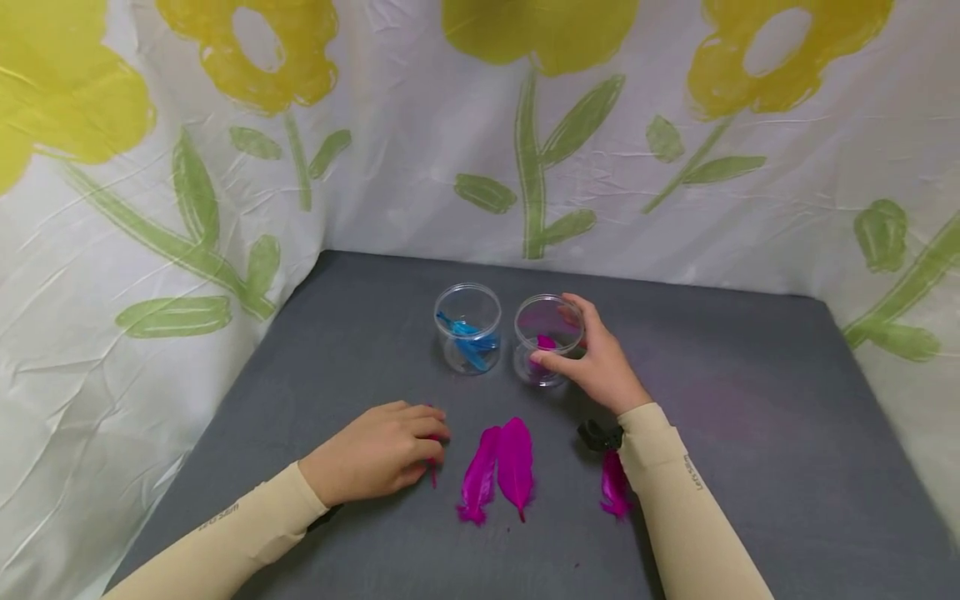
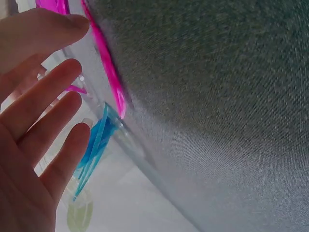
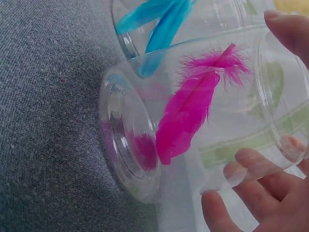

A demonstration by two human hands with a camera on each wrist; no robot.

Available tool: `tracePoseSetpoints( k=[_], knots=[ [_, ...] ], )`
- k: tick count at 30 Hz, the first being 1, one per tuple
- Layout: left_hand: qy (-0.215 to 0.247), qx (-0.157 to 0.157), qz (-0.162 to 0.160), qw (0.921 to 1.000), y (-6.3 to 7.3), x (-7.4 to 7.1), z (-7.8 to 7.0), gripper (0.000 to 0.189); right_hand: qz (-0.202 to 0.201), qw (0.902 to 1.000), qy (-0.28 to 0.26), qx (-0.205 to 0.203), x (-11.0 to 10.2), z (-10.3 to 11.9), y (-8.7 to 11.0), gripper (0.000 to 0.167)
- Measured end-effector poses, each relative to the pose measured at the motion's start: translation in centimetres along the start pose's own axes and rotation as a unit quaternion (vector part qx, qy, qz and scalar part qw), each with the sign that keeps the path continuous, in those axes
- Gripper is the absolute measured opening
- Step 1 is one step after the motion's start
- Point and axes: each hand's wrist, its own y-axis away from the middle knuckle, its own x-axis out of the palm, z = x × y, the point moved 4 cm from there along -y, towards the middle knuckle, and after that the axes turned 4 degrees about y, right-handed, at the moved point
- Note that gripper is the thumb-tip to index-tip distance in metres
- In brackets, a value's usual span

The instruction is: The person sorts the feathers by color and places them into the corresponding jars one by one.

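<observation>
In the head view a clear plastic jar (image 1: pixel 549 382) stands on the table with a magenta feather (image 3: pixel 188 113) inside. My right hand (image 1: pixel 600 358) holds this jar from the right, thumb in front and fingers behind. Lower left, my left hand (image 1: pixel 378 450) hovers by a magenta feather (image 2: pixel 108 67), most of which it hides in the head view. Its fingers are loosely bent and grip nothing in the left wrist view. Two more magenta feathers, a left feather (image 1: pixel 478 479) and a right feather (image 1: pixel 515 462), lie side by side between the hands.
A second clear jar (image 1: pixel 450 354) with blue feathers (image 1: pixel 468 340) stands just left of the held one. Another magenta feather (image 1: pixel 615 487) lies partly under the right forearm. The grey tabletop (image 1: pixel 750 467) meets a flower-printed cloth (image 1: pixel 405 183) at the back and sides.
</observation>
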Motion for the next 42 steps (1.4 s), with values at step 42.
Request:
tracePoseSetpoints(
  k=[42],
  knots=[
    [-0.166, 0.056, 0.019, 0.9844, -1.1, 1.3, -2.0, 0.028, -0.005, 1.0, -0.001, -0.005, 0.0, 0.0, 0.0, 0.106]
  ],
)
